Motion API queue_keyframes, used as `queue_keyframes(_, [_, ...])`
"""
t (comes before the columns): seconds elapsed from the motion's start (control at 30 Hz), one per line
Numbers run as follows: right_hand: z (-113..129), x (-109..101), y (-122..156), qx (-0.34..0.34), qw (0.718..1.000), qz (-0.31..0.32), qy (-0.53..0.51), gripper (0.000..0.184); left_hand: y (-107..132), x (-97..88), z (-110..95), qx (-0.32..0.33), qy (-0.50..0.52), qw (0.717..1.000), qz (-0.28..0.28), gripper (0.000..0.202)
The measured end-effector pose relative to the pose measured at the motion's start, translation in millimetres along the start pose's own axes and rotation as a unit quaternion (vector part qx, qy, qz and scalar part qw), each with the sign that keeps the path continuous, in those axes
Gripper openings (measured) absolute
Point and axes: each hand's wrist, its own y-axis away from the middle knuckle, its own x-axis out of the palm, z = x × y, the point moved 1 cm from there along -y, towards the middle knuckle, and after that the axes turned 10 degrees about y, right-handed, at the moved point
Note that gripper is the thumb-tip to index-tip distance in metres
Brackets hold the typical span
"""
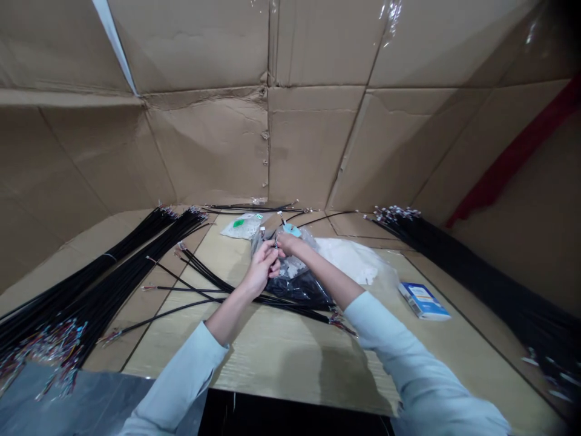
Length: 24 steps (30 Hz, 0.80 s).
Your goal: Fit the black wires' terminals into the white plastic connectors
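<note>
My left hand [261,267] and my right hand [287,244] meet over the middle of the wooden table [281,351], fingers pinched together on the end of a thin black cable [271,242]. The small part they pinch is too small to make out. Under the hands lies a dark plastic bag [302,287] with clear wrapping. Several loose black cables [204,281] fan out to the left of my left wrist. Both arms wear pale long sleeves.
A thick bundle of black cables [91,284] with coloured wire ends lies along the left, another bundle [476,272] along the right. A white bag [351,260], a small blue-and-white box [423,300] and a packet of small white parts [245,226] lie nearby. Cardboard walls [272,139] surround the table.
</note>
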Motion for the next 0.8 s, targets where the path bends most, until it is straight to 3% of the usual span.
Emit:
queue_keyframes(0.33, [0, -2, 17, 0.030, 0.999, -0.024, 0.003, 0.026, -1, -4.7, 1, 0.005, -0.029, 0.995, -0.094, 0.044])
queue_keyframes(0.57, [-1, -6, 31, 0.034, 0.999, -0.030, -0.004, 0.028, 0, -3.1, -1, -0.009, -0.053, 0.996, -0.066, 0.044])
queue_keyframes(0.7, [-2, -15, 52, 0.046, 0.997, -0.067, 0.003, 0.032, 0, -6.4, 0, -0.005, -0.051, 0.997, -0.056, 0.042])
queue_keyframes(0.8, [-10, -33, 74, 0.043, 0.991, -0.129, -0.008, 0.033, 1, -7.1, 1, -0.009, -0.059, 0.996, -0.063, 0.041])
